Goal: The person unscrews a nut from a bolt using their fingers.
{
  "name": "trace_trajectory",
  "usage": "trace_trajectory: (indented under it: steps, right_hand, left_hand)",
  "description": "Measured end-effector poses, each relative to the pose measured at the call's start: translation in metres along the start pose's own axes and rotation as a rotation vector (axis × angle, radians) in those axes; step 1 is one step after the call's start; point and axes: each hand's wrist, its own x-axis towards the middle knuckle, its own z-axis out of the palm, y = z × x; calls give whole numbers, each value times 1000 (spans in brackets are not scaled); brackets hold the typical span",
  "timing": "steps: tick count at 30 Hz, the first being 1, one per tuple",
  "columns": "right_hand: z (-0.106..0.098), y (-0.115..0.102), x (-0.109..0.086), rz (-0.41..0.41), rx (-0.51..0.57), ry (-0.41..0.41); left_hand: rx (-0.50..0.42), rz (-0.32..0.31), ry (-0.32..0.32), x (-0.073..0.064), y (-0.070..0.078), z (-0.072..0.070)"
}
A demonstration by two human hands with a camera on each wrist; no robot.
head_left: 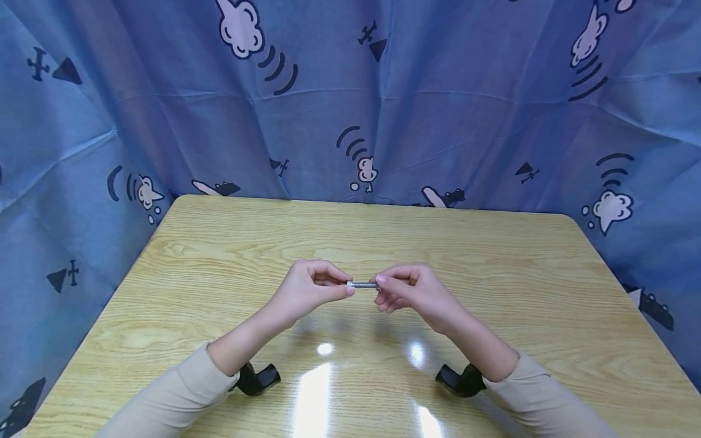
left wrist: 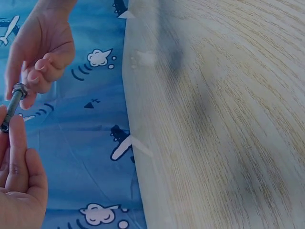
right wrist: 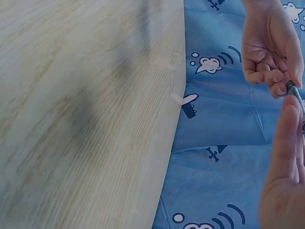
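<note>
A silver threaded bolt (head_left: pixel 364 285) is held level above the table, between both hands. My left hand (head_left: pixel 308 291) pinches its head end between thumb and fingertips. At the other end, the thumb and forefinger of my right hand (head_left: pixel 420 294) pinch the bolt where a nut (left wrist: pixel 20 89) sits on the thread. The left wrist view shows the bolt's shank and nut between the two hands. In the right wrist view the bolt (right wrist: pixel 296 93) is partly covered by fingers and cut off by the frame's edge.
A wood-grain table (head_left: pixel 350 237) lies beneath the hands, with bright light reflections near its front. A blue patterned curtain (head_left: pixel 328 109) hangs behind and along the sides. Black wrist devices (head_left: pixel 256 379) are worn on both forearms.
</note>
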Motion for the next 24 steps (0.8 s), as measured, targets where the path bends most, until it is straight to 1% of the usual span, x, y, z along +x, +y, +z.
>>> trace_trajectory:
  steps: [5,10,13,17,19,21,24]
  right_hand:
    - [-2,2,-1,-47,56,0]
    - [-1,3,-1,-13,84,-35]
    - [0,4,0,-8,91,-23]
    - [-1,5,0,-57,108,10]
    - [-1,6,-1,-73,117,12]
    - [-1,5,-1,-69,117,9]
    - [1,4,0,-42,98,-4]
  left_hand:
    - [-6,-1,1,1,-1,0]
    - [-4,-7,5,0,-2,0]
    - [-9,-7,4,0,-2,0]
    - [-14,-3,0,1,-2,0]
    - [-12,-3,0,0,-2,-1]
    - [-9,-4,3,0,-2,-1]
    - [-6,-1,4,0,-1,-1]
